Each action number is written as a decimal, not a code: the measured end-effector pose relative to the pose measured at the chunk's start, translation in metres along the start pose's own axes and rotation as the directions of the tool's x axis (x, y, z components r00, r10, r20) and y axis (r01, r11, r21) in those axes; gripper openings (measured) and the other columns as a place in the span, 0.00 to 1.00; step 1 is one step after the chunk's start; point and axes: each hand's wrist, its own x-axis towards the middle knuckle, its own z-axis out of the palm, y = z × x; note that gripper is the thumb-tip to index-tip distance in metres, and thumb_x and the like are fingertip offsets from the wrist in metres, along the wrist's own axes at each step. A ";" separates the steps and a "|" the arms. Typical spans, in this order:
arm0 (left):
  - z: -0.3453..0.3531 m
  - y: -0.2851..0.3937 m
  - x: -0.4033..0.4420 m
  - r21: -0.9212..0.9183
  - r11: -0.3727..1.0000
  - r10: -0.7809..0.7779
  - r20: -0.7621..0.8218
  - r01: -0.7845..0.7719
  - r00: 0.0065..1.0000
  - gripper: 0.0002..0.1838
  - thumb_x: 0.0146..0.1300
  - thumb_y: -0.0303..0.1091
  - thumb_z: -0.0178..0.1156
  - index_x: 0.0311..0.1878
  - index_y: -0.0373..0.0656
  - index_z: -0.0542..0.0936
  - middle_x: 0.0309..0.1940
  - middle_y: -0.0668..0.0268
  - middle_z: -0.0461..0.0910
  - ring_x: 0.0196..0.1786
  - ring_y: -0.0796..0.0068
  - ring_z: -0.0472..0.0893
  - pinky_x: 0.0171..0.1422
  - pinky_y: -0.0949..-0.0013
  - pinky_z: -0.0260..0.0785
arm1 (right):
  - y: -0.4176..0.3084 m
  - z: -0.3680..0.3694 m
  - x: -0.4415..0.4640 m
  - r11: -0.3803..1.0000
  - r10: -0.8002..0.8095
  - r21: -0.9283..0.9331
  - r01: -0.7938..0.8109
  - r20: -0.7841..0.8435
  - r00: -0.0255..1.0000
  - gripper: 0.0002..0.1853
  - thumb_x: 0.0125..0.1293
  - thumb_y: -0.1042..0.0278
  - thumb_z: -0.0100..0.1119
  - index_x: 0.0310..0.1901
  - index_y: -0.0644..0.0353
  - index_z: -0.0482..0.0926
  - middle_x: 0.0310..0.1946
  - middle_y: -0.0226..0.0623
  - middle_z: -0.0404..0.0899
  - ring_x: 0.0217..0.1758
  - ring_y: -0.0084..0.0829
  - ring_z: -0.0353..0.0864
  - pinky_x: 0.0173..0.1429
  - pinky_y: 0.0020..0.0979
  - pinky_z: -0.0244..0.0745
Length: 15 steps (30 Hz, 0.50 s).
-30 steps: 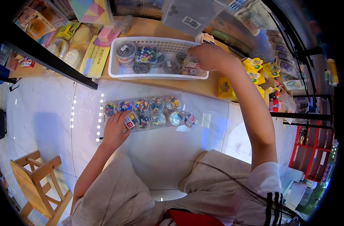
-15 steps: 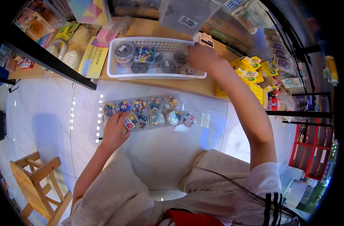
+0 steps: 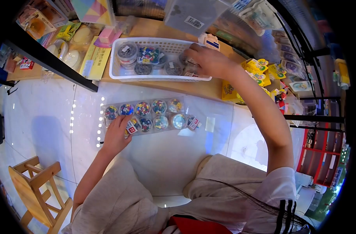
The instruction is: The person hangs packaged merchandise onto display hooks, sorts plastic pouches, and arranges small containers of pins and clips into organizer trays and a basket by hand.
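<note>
My left hand [image 3: 117,134] is closed round a small clear tub [image 3: 132,126] with a red-and-white label, at the front left of a clear tray [image 3: 168,132]. The tray lies on the floor, holding round tubs of colourful small pieces [image 3: 142,108] in two rows. My right hand [image 3: 207,61] reaches into the right end of a white plastic basket [image 3: 158,76], its fingers bent down over the tubs there. What its fingertips hold is hidden. In the basket stand round tubs of grey metal bits [image 3: 127,52] and a square box of colourful pieces [image 3: 149,55].
The basket stands on a low wooden shelf [image 3: 142,31]. Yellow boxes [image 3: 258,72] sit to its right, a yellow packet [image 3: 95,60] to its left. A black shelf post [image 3: 57,58] slants at upper left. A wooden chair [image 3: 33,187] stands at lower left. A labelled packet [image 3: 193,123] lies by the tray.
My right hand has moved a little left within the basket, its fingers now over the tubs near the right end. My left hand keeps its place at the tray.
</note>
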 end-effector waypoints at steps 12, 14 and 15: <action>-0.005 0.008 0.003 -0.025 0.997 -0.077 0.026 0.078 0.997 0.32 0.39 0.24 0.65 0.52 0.41 0.68 0.46 0.56 0.68 0.49 0.55 0.71 0.51 0.61 0.66 | -0.002 0.016 0.001 0.922 0.268 0.320 -0.220 -0.114 0.957 0.35 0.46 0.68 0.64 0.57 0.59 0.61 0.50 0.55 0.67 0.50 0.49 0.72 0.53 0.39 0.67; -0.003 0.003 0.003 -0.034 0.997 -0.062 0.033 0.063 0.998 0.28 0.39 0.25 0.65 0.48 0.41 0.69 0.45 0.56 0.68 0.48 0.55 0.71 0.49 0.61 0.67 | -0.003 0.022 -0.001 0.893 0.317 0.382 -0.236 -0.162 0.935 0.34 0.46 0.68 0.64 0.56 0.60 0.60 0.46 0.56 0.71 0.49 0.50 0.73 0.52 0.40 0.68; -0.003 0.002 0.002 -0.039 0.998 -0.057 0.037 0.058 0.998 0.26 0.39 0.25 0.66 0.46 0.41 0.70 0.45 0.57 0.69 0.47 0.55 0.71 0.49 0.61 0.67 | -0.005 0.024 -0.005 0.891 0.320 0.396 -0.224 -0.193 0.928 0.34 0.46 0.68 0.64 0.56 0.61 0.60 0.43 0.56 0.72 0.47 0.50 0.73 0.51 0.41 0.68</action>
